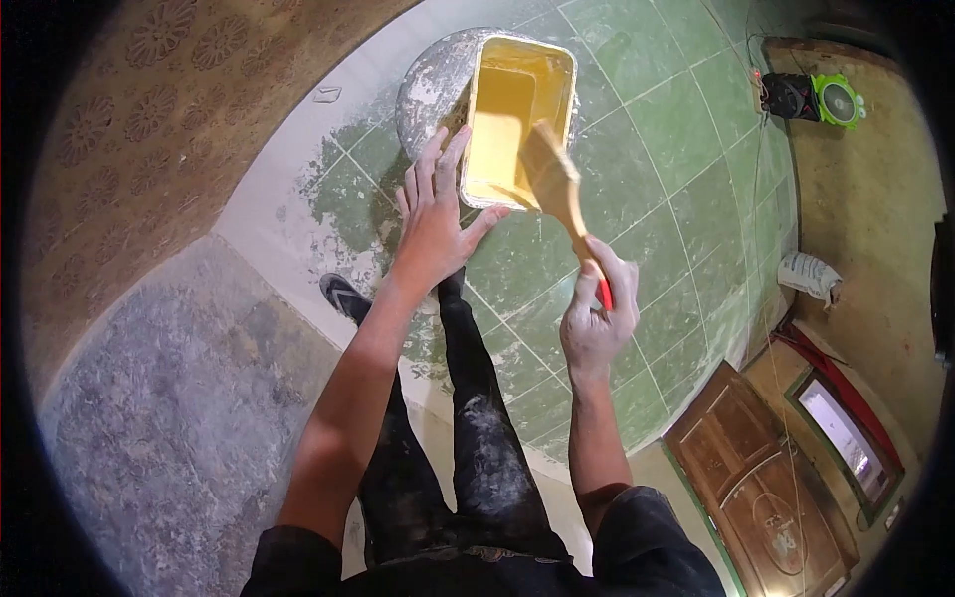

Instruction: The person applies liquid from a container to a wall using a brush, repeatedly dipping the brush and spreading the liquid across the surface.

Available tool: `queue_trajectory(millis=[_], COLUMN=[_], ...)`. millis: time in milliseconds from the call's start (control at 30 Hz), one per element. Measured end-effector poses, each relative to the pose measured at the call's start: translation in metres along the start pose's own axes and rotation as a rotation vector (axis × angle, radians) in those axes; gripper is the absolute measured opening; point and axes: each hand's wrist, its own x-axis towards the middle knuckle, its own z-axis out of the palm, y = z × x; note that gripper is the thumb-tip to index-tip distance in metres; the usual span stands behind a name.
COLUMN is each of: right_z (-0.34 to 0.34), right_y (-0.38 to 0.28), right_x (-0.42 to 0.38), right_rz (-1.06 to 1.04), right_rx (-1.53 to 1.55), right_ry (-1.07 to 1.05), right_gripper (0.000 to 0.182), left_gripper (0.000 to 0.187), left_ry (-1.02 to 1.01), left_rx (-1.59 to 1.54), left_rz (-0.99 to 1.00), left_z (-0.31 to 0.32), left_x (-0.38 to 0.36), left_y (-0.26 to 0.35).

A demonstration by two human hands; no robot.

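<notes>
My right hand (pixel 603 308) is closed around the wooden handle of a paintbrush (pixel 563 201), whose handle end shows red. The bristles lean over the right side of a rectangular tub (pixel 574 98), and motion blurs them slightly. Yellow coats the inside of the tub, and its outer rim is whitish. My left hand (pixel 438 204) grips the tub's near left corner, fingers along the left wall and thumb at the near edge. Beneath the tub is a round, paint-splattered grey support (pixel 428 90). White dust covers both hands.
Green floor tiles (pixel 647 229) carry white splatters around my legs. A patterned brown wall (pixel 129 149) rises at left, beside a grey mottled surface (pixel 179 388). At right are a green-rimmed speaker (pixel 839 102), a crumpled white bag (pixel 810 277), a thin cable and a wooden door (pixel 761 488).
</notes>
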Motion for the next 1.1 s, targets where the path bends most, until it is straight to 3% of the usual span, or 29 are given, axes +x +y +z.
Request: queue_trajectory(millis=[500,667,733,867,900,1033,1100], right_z=[0.0006,0.0020,0.0001,-0.0004,0.0003,-0.0031,0.0013], right_y=[-0.0007,-0.0024,-0.0038,-0.0037,-0.0043,-0.0046,-0.0072], right_x=[0.0028,0.0077,0.0088,0.0079,0.0108,0.0086,0.0108], right_rz=[0.005,-0.029,0.004,-0.042,-0.009,-0.101,-0.055], right_rx=[0.064,0.063,-0.019,0.053,0.037,0.038,0.018], right_ry=[0.038,0.012,-0.093,0.060,-0.044,0.018,-0.054], right_gripper=[0.022,0.023,0.023,0.020,0.019,0.021,0.021], left_gripper=[0.097,0.097,0.098,0.097,0.097,0.097,0.097], left_ry=[-0.010,-0.018,-0.013,-0.019,-0.021,-0.022,-0.024], left_rx=[0.023,0.071,0.041,0.023,0.023,0.034,0.039], left_rz=[0.001,-0.029,0.007,-0.004,-0.009,-0.013,-0.008], left_z=[0.0000,-0.0016,-0.0009,-0.0006,-0.0011,-0.0003,-0.0017], left_x=[0.0031,0.0008,-0.0003,-0.0001,-0.0017,0.0031,-0.0019], left_y=[0.0007,-0.0001,-0.0018,-0.0022,-0.0023,-0.0012,-0.0031])
